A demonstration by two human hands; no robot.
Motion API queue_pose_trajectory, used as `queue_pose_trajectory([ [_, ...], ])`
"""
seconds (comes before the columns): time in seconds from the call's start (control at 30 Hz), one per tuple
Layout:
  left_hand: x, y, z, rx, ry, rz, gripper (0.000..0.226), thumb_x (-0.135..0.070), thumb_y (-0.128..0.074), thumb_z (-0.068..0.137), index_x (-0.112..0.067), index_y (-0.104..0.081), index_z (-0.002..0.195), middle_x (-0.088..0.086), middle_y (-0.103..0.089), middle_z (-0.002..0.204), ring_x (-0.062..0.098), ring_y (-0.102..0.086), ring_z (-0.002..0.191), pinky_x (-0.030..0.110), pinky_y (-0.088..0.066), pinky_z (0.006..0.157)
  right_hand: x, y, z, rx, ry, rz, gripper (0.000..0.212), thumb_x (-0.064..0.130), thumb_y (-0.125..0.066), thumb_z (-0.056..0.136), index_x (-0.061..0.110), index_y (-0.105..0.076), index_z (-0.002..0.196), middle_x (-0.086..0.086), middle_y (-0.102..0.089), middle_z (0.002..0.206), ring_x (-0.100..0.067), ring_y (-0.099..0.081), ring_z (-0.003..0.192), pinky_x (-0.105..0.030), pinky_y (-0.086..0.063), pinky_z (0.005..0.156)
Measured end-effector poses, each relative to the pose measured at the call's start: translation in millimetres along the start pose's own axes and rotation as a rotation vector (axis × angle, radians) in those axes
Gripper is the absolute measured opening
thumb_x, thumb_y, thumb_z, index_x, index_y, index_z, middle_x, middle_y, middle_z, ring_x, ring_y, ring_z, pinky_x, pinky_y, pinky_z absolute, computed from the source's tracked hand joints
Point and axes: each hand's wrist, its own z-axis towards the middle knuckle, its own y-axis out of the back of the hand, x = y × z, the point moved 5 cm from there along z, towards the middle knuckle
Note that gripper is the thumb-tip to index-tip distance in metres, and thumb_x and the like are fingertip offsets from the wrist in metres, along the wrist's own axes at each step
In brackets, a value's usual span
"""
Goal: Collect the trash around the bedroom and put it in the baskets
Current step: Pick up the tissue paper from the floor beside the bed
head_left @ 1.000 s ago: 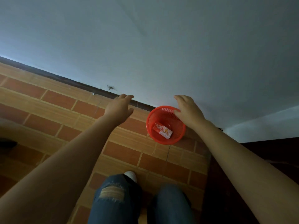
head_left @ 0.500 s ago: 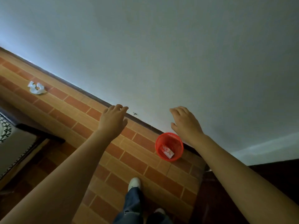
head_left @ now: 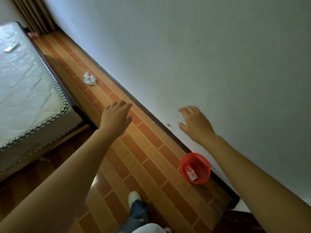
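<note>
- A crumpled white plastic wrapper (head_left: 89, 79) lies on the brick-patterned orange floor (head_left: 143, 153), well beyond the left hand (head_left: 116, 116), near the wall's dark skirting.
- A round red mesh plastic basket (head_left: 195, 168), holding a red-and-white packet (head_left: 190, 172), stands below the right hand (head_left: 196, 122), against the wall.
- Both hands hover apart, fingers loose, holding nothing.
- A quilted white mattress (head_left: 25, 91) lies left of the left hand.

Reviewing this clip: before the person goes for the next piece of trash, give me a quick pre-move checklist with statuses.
1. Left hand free: ok, open, holds nothing.
2. Right hand free: ok, open, holds nothing.
3. Next trash located: ok, crumpled white wrapper on the floor by the wall.
4. Path to it: ok, tiled strip between mattress and wall looks bare.
5. Red basket upright with room: ok, one packet inside.
6. Pink item by the curtain is trash: cannot tell.
</note>
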Motion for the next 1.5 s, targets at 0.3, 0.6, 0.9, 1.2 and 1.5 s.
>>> queue_pose_trajectory([
  [0.3, 111, -1, 11, 0.031, 0.211, 0.013, 0.046, -0.028, -0.052, 0.091, -0.019, -0.043, 0.136, 0.007, -0.048, 0.139, 0.028, -0.042, 0.130, 0.042, -0.034, 0.105, 88, -27, 99, -0.005, 0.196, 0.025, 0.046, 0.021, -0.052, 0.091, 0.010, -0.040, 0.133, -0.009, -0.044, 0.140, -0.023, -0.035, 0.133, -0.032, -0.031, 0.109],
  [0.6, 170, 6, 14, 0.002, 0.395, -0.037, 0.044, -0.028, -0.052, 0.090, -0.016, -0.048, 0.131, 0.008, -0.051, 0.134, 0.030, -0.044, 0.125, 0.042, -0.035, 0.100, 134, -37, 166, 0.052, 0.351, -0.004, 0.045, 0.024, -0.054, 0.090, 0.012, -0.042, 0.131, -0.009, -0.047, 0.137, -0.024, -0.039, 0.130, -0.033, -0.035, 0.107],
  [0.9, 216, 4, 49, 0.009, 0.434, -0.042, 0.045, -0.028, -0.051, 0.091, -0.016, -0.044, 0.134, 0.007, -0.050, 0.135, 0.029, -0.043, 0.126, 0.040, -0.034, 0.101, 163, -42, 235, 0.057, 0.377, 0.004, 0.046, 0.024, -0.055, 0.089, 0.012, -0.041, 0.132, -0.010, -0.049, 0.135, -0.026, -0.042, 0.127, -0.035, -0.037, 0.105],
  [1.2, 249, -10, 135, 0.018, 0.401, -0.046, 0.044, -0.027, -0.050, 0.091, -0.015, -0.045, 0.133, 0.009, -0.050, 0.135, 0.030, -0.044, 0.125, 0.043, -0.035, 0.102, 157, -55, 311, 0.072, 0.341, 0.012, 0.045, 0.025, -0.051, 0.091, 0.011, -0.041, 0.132, -0.010, -0.047, 0.137, -0.026, -0.039, 0.130, -0.035, -0.035, 0.106],
  [1.5, 277, -15, 270, 0.000, 0.488, -0.067, 0.045, -0.027, -0.049, 0.093, -0.016, -0.043, 0.136, 0.008, -0.048, 0.138, 0.029, -0.042, 0.129, 0.042, -0.035, 0.104, 128, -52, 462, 0.088, 0.422, -0.020, 0.045, 0.023, -0.051, 0.091, 0.008, -0.042, 0.132, -0.012, -0.048, 0.137, -0.027, -0.040, 0.129, -0.034, -0.034, 0.107],
])
